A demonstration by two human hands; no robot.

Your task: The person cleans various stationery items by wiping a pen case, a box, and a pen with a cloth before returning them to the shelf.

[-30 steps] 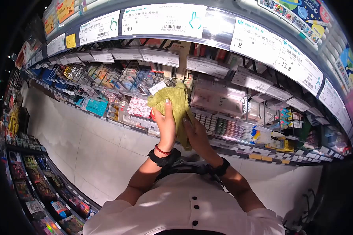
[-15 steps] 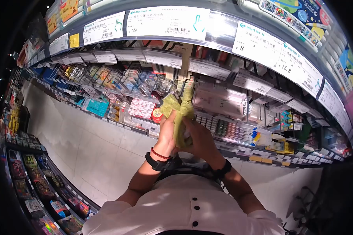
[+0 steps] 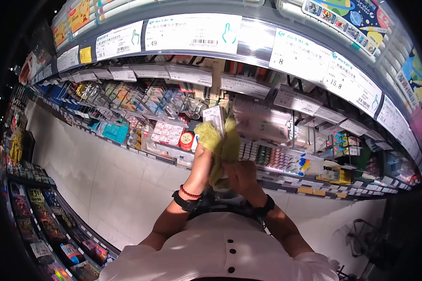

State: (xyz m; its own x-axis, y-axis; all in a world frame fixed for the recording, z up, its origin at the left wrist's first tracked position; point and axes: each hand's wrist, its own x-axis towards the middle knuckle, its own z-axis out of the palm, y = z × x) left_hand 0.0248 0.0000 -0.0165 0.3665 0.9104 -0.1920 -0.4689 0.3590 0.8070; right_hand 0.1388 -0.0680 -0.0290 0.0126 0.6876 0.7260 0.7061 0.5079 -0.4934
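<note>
A crumpled yellow-green cloth (image 3: 211,136) is bunched up in front of my body, before the lower shelves. My left hand (image 3: 202,161) is closed around its left side, thumb up. Lower on the right, my right hand (image 3: 241,177) grips the hanging part of the cloth with curled fingers. A small clear pack with a white printed label (image 3: 213,117) stands out just above the cloth, its lower end hidden behind it; I cannot tell whether my left hand holds it too.
Ahead runs a curved shelf edge with price tags (image 3: 192,33), marker sets above it. Below are lower shelves with small boxed goods (image 3: 168,133), a round red tin (image 3: 186,139) and rows of small bottles (image 3: 276,157). Another display rack (image 3: 56,220) stands at the left, beyond the pale tiled floor (image 3: 122,187).
The cloth has shifted and spread, and the labelled pack now shows above it. My right hand has moved down and a little right along the cloth.
</note>
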